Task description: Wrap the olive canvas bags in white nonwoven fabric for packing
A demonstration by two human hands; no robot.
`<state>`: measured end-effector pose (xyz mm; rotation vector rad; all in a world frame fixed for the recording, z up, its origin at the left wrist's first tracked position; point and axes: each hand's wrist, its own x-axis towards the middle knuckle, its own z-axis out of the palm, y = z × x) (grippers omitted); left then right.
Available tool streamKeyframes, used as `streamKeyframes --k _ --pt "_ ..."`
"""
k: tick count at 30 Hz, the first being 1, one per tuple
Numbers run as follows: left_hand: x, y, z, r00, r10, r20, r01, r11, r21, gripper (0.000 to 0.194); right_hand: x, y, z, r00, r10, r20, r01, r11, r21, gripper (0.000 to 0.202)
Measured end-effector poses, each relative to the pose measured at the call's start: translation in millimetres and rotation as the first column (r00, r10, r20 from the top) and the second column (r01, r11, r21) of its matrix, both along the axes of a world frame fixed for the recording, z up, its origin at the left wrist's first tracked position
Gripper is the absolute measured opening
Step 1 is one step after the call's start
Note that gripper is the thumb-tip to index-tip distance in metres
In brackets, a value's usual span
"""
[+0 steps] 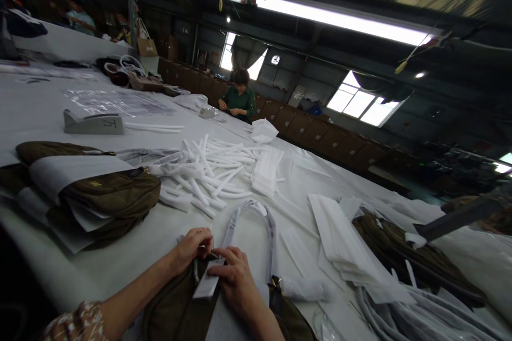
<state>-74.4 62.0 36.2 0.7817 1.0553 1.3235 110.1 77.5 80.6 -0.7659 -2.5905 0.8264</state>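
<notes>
A dark olive bag [176, 306] lies in front of me at the table's near edge, with white sheet material across it. My left hand [196, 245] is pinched closed above the bag's top edge; what sits between its fingertips is too small to make out. Close beside it, my right hand [237, 274] grips a flat, white, shiny tag [207, 283] between thumb and fingers, and the fingertips nearly meet those of the left. Beyond both hands, the bag's wrapped handle [272, 229] arches up over the table.
Stacked olive bags [116, 194] interleaved with white sheets lie left. White foam tubes [216, 170] are heaped mid-table behind a tape dispenser [94, 122]. Folded white sheets [340, 240] and another olive bag [416, 256] are right. A person in green [239, 98] works at the far side.
</notes>
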Motion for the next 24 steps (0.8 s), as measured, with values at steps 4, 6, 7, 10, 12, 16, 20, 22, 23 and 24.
streamKeyframes --k 4,6,7,10,12,16,20,22,23,24 --pt "-7.3 -0.2 -1.7 0.991 0.037 0.132 -0.034 0.999 -0.026 0.025 -15.9 2.5 -8.7 0.889 -0.321 -0.326 0.254 0.939 -0.231 0.022" --pt "-9.0 0.0 -1.9 0.987 0.044 0.154 -0.037 0.998 -0.046 0.019 -21.9 7.0 -9.7 0.775 -0.485 -0.405 0.316 0.853 -0.416 0.032" --pt "-8.8 0.2 -2.2 0.988 0.044 0.148 -0.037 0.998 -0.053 0.019 -23.7 9.8 -9.6 0.739 -0.527 -0.420 0.307 0.818 -0.486 0.034" --pt "-4.4 1.7 -3.6 0.997 0.044 0.070 -0.040 0.998 -0.055 0.034 -25.1 17.1 -10.1 0.748 -0.529 -0.401 0.298 0.807 -0.510 0.031" --pt "0.6 3.3 -3.8 0.999 0.038 -0.014 -0.038 0.999 -0.034 0.042 -24.8 18.6 -11.7 0.808 -0.508 -0.299 0.384 0.838 -0.387 0.027" --pt "8.8 7.4 9.9 0.973 -0.001 -0.229 0.010 0.999 0.036 0.040 -26.9 10.9 -11.5 0.882 -0.453 -0.131 0.431 0.887 -0.164 0.026" --pt "3.0 0.3 50.4 0.912 -0.021 -0.409 0.064 0.994 0.091 0.018 -5.8 7.3 0.8 0.908 -0.362 -0.209 0.304 0.915 -0.265 0.031" --pt "-6.3 -16.9 69.4 0.844 0.041 -0.534 0.017 0.994 0.104 0.011 25.5 14.7 8.6 0.870 -0.441 -0.218 0.370 0.879 -0.301 0.041" --pt "-11.3 -30.3 74.3 0.821 0.074 -0.567 -0.026 0.995 0.092 0.012 45.1 20.7 11.4 0.835 -0.515 -0.193 0.452 0.843 -0.293 0.044" --pt "-15.5 -46.6 75.0 0.819 0.103 -0.564 -0.085 0.995 0.059 0.015 65.4 27.9 12.9 0.793 -0.591 -0.149 0.543 0.796 -0.267 0.045"
